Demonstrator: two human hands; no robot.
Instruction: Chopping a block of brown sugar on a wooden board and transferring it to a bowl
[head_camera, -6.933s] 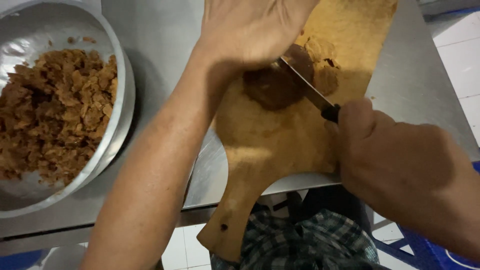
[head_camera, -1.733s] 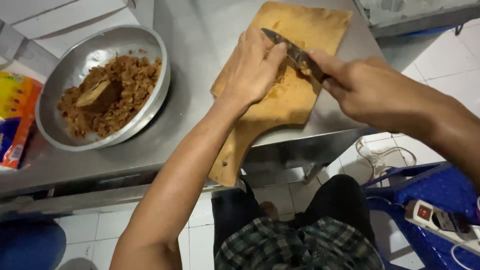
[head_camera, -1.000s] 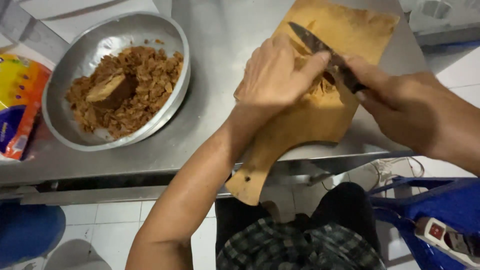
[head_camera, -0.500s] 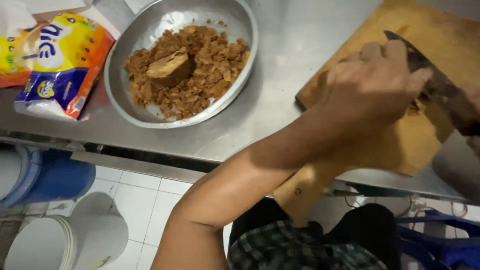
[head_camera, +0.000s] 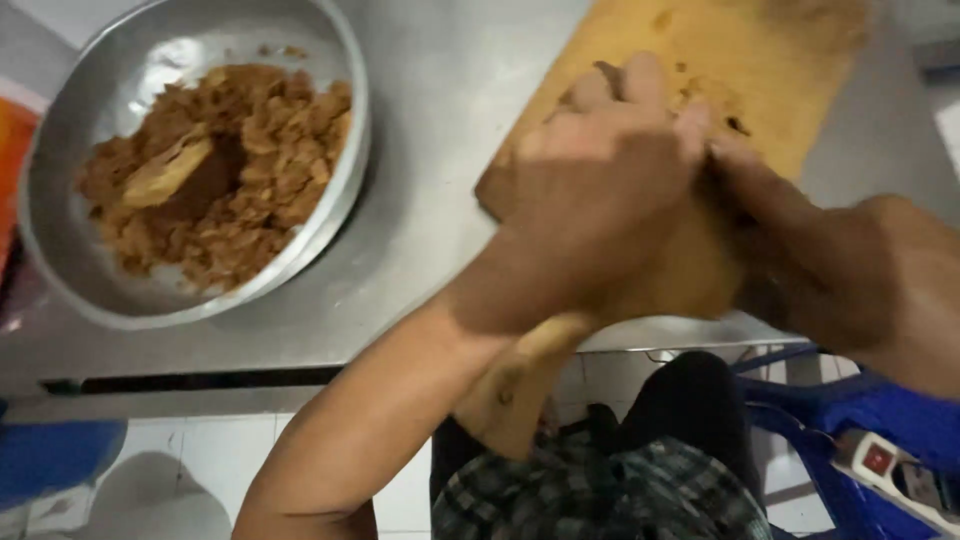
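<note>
Both hands have drawn together since half a second ago, and the knife blade that showed past the left knuckles is now hidden. The left hand (head_camera: 600, 190) lies curled over the wooden cutting board (head_camera: 760, 60), its fingers (head_camera: 640, 85) bent down toward the board; whether they pinch anything I cannot tell, since the back of the hand covers them. The right hand (head_camera: 840, 270) comes in just right of those fingers, touching them, closed as if round a handle, though what it holds is not visible.

Well left of the fingers, a metal bowl (head_camera: 330, 60) on the steel tabletop (head_camera: 440, 120) carries a heap of brown shavings (head_camera: 270, 160) with an uncut brown block (head_camera: 170, 170) lying in it. Judging by this, much is already shaved, the block remains, and only dark crumbs show on the board beyond the fingertips.

At the far left edge, beyond the bowl, a strip of orange and red packaging (head_camera: 12, 170) shows; its shape is cut off.
</note>
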